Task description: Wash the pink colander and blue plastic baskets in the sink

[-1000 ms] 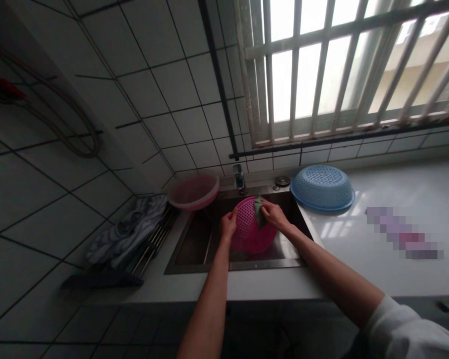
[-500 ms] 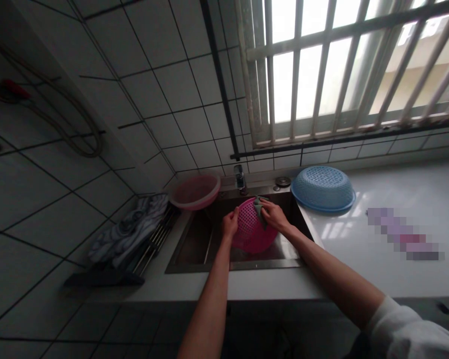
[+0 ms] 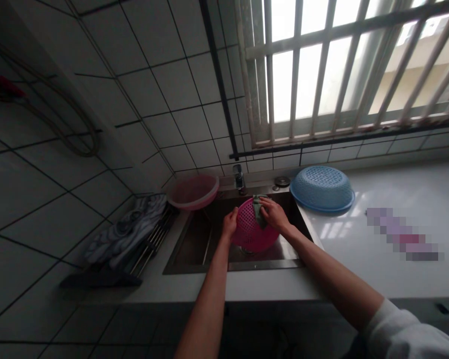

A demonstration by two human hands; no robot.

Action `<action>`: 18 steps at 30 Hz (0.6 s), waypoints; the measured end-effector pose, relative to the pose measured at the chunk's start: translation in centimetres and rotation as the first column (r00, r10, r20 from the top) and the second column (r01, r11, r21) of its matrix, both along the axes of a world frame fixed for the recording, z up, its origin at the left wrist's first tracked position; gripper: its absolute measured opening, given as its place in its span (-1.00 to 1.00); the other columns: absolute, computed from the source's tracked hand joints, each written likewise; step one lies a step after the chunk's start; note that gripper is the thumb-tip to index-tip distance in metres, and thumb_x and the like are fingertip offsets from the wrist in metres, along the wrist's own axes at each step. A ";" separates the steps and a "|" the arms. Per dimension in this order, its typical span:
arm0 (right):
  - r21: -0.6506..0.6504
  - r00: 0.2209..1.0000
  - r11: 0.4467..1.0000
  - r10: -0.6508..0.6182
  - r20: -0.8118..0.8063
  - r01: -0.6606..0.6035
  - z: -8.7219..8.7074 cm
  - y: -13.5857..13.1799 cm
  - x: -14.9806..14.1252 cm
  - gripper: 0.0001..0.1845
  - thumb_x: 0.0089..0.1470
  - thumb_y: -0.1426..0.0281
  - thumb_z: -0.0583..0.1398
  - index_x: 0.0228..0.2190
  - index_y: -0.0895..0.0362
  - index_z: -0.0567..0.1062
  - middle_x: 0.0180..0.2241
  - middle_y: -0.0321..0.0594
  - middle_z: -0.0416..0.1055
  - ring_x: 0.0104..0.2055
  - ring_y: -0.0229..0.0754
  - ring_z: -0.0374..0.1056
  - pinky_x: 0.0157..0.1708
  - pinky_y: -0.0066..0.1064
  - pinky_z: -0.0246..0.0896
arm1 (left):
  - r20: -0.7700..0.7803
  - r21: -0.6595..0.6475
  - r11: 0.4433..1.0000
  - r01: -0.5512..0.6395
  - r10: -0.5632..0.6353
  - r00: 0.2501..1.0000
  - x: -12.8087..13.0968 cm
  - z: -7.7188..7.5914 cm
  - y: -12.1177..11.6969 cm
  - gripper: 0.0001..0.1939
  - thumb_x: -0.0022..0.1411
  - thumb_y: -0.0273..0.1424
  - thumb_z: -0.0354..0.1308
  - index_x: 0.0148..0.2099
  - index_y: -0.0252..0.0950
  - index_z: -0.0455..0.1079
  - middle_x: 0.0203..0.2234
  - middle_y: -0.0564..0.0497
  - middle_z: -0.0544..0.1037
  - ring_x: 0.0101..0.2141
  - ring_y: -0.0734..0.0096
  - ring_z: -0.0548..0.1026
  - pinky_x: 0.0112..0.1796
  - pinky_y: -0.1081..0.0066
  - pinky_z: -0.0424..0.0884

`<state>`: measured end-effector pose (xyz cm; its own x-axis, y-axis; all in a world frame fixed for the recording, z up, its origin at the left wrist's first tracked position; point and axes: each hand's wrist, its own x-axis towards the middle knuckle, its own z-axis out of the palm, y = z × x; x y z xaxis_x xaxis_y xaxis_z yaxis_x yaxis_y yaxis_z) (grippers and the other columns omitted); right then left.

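Pink colander (image 3: pixel 251 234) | hands (image 3: pixel 229 223) (image 3: pixel 274 214) gripping rim, green cloth (image 3: pixel 259 212) | over sink (image 3: pixel 187 253)

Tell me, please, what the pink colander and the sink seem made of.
Pink colander: probably plastic, slightly glossy; bright, uniform colour and molded-looking holes suggest it.
Sink: likely stainless steel, satin finish; grey rim and soft reflections suggest metal.

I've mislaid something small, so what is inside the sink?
The left hand holds a pink colander in or just over the sink; the right hand holds a green cloth against it. The colander hides part of the sink's floor; anything beneath is unseen.
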<state>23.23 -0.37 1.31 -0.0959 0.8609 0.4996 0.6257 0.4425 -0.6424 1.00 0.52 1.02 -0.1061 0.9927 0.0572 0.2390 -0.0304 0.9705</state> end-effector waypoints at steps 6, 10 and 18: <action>0.032 0.985 0.986 0.160 0.066 -0.162 -0.2 -1.0 -1.8 -0.58 0.25 0.48 0.18 0.09 0.05 0.61 0.29 -0.09 0.38 0.32 0.02 0.32 0.33 -0.03 0.23 | -0.205 0.254 0.953 -0.162 0.217 0.954 0.2 1.2 -0.6 -0.71 0.35 -0.19 0.04 -0.21 -0.26 0.50 -0.24 -0.09 0.62 -0.17 0.26 0.54 -0.07 0.36 0.38; 0.098 0.938 0.935 0.329 0.114 -0.340 -0.5 -1.5 -2.9 -0.51 0.19 0.53 0.20 0.11 0.02 0.60 0.33 -0.13 0.33 0.40 0.02 0.20 0.40 0.02 0.11 | -0.401 -0.002 0.982 -0.188 0.172 0.900 -0.3 1.8 -0.8 -0.57 0.39 -0.13 -0.02 -0.34 -0.24 0.54 -0.30 -0.20 0.65 -0.21 0.12 0.58 -0.20 0.33 0.36; -0.069 0.968 0.991 0.100 -0.230 -0.119 -1.0 0.7 0.2 -0.55 0.30 0.42 0.09 0.12 0.00 0.59 0.15 -0.18 0.53 0.21 -0.04 0.45 0.27 -0.10 0.29 | -0.303 -0.068 0.979 -0.194 0.165 0.939 -0.9 1.4 -0.7 -0.21 0.23 0.33 -0.08 -0.55 -0.29 0.44 -0.61 -0.06 0.48 -0.50 0.30 0.41 -0.47 0.39 0.15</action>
